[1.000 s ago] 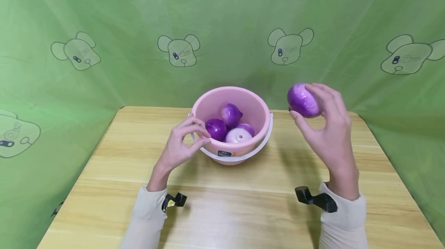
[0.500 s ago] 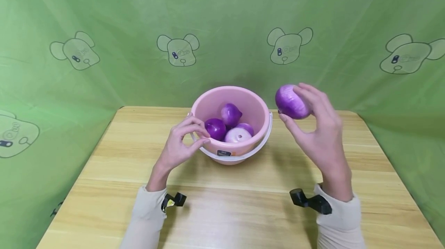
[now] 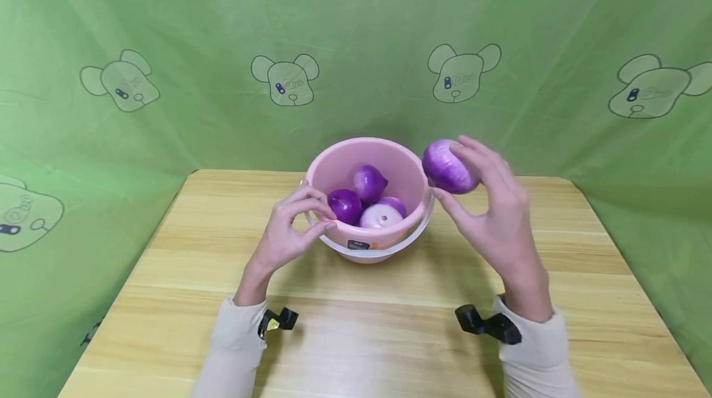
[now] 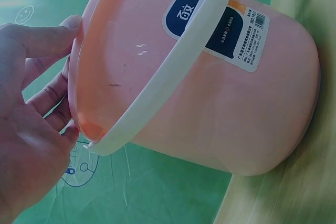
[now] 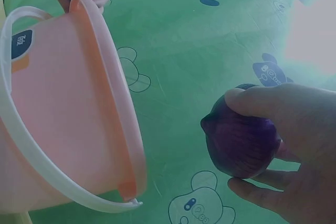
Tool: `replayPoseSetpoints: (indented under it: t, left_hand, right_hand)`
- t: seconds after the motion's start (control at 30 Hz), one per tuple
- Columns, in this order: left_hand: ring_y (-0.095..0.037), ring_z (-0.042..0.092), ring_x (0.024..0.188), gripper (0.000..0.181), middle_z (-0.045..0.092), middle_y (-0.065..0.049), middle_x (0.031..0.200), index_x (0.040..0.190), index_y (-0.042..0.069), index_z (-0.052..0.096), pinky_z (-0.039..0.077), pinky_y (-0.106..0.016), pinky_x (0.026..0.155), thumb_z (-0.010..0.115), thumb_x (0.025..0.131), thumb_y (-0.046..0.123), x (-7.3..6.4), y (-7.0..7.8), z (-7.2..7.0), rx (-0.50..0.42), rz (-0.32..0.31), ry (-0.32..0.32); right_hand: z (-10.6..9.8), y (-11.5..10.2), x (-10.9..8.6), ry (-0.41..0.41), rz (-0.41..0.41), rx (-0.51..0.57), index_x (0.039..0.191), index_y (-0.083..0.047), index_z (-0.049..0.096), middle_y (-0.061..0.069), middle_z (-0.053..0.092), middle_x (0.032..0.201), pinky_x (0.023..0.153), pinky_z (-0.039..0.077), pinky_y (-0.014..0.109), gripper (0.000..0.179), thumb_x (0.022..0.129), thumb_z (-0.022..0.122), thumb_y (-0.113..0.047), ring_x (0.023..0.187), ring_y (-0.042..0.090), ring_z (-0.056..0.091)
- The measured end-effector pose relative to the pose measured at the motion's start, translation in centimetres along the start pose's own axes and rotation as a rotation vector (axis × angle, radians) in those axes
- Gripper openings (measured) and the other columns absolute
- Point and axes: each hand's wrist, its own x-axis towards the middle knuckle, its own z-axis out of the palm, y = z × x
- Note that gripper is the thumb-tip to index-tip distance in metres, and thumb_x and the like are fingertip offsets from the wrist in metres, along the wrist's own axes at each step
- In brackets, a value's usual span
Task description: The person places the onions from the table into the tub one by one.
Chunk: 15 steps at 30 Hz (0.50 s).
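A purple onion [image 3: 449, 167] is held in my right hand [image 3: 497, 219], between thumb and fingers, just right of the pink bucket's rim and above it. In the right wrist view the onion [image 5: 241, 137] hangs apart from the bucket [image 5: 73, 103], its pointed tip toward the opening. My left hand [image 3: 286, 231] pinches the near left rim of the bucket [image 3: 392, 243], thumb outside and fingers over the edge. Several onions lie inside, among them a dark purple onion [image 3: 345, 206], a pointed onion [image 3: 369, 183] and a paler onion [image 3: 381, 216].
A white bucket handle [image 3: 384, 254] hangs down across the bucket's front. The bucket stands upright on a wooden table [image 3: 356, 336]. Green cloth [image 3: 367, 27] with printed bear heads surrounds the table at the back and sides.
My right hand has carried its onion leftward from the open area at the right to the bucket's right rim. The left hand and bucket have stayed in place.
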Motion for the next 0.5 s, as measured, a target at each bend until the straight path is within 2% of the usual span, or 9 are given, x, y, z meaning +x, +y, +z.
replayPoseSetpoints:
  t: [0.23,0.5]
  left_hand:
    - [-0.029,0.064,0.091,0.019,0.068,-0.020,0.099,0.090,-0.002,0.074,0.017,-0.060,0.125,0.082,0.076,-0.011,0.1,0.1,0.2,-0.006,-0.014,0.006]
    - [-0.023,0.064,0.095,0.017,0.070,-0.014,0.101,0.093,0.005,0.076,0.019,-0.053,0.126,0.084,0.080,-0.004,0.1,0.2,0.1,0.000,-0.015,0.001]
  right_hand:
    - [0.8,0.1,-0.1,-0.011,-0.030,0.013,0.139,-0.008,0.062,0.010,0.057,0.147,0.114,0.046,0.039,0.068,0.076,0.089,-0.003,0.136,0.030,0.053]
    - [1.8,0.1,-0.4,-0.033,-0.022,0.031,0.140,-0.009,0.061,0.011,0.056,0.147,0.108,0.051,0.037,0.073,0.074,0.090,0.001,0.132,0.030,0.056]
